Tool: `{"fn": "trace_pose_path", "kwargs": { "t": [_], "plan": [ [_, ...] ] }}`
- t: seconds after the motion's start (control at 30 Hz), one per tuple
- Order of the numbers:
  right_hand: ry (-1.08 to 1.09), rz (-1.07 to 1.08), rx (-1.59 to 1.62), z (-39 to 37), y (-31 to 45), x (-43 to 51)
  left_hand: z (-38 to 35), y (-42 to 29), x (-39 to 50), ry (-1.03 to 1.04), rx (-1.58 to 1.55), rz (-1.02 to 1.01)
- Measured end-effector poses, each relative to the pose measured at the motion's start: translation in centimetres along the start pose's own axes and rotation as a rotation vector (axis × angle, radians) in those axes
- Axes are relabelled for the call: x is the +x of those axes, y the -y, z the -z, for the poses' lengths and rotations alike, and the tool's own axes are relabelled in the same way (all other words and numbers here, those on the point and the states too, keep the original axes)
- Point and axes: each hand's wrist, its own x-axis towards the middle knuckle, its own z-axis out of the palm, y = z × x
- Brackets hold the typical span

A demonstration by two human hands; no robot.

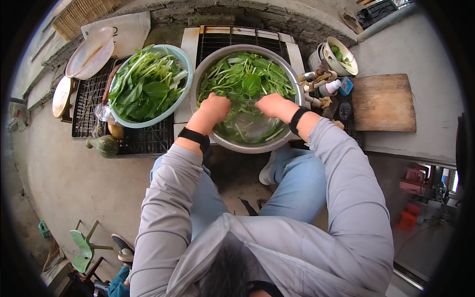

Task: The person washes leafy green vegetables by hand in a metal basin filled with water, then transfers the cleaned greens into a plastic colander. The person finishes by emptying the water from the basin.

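A wide metal basin [295, 70] of water stands in front of me, with leafy greens [259, 72] heaped in its far half. Loose leaves and stems float in the water nearer to me. Over the left of the basin is my left hand [217, 107], its fingers curled down towards the water. My right hand [276, 105] is at the right, fingers bent inward over the water. The fingertips of both are hidden or blurred, so whether they grip any greens is unclear. To the left, a light blue plastic colander [151, 123] holds a pile of similar greens [148, 89].
The basin rests on a white-edged rack [189, 48]. Black crates [144, 143] at left bear a green squash [105, 146] and the colander. At right are enamel bowls [350, 68], bottles and a wooden cutting board [384, 104]. A person's shoe [122, 243] and green chair [82, 248] are lower left.
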Motion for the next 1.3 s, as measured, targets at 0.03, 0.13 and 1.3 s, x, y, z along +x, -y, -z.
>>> {"fn": "trace_pose_path", "kwargs": {
  "t": [0.03,0.13,1.3],
  "plan": [
    [0.032,-0.011,0.128,0.4,-0.5,-0.8,0.0,-0.2,0.0,-0.008,-0.008,-0.011],
    [-0.028,-0.030,0.417,2.0,-1.4,-3.1,-0.6,-0.5,0.2,-0.035,-0.017,-0.026],
    [-0.439,-0.124,1.371,4.1,-2.4,-7.1,3.0,-1.3,0.6,-0.849,-0.734,-0.031]
  ]
}}
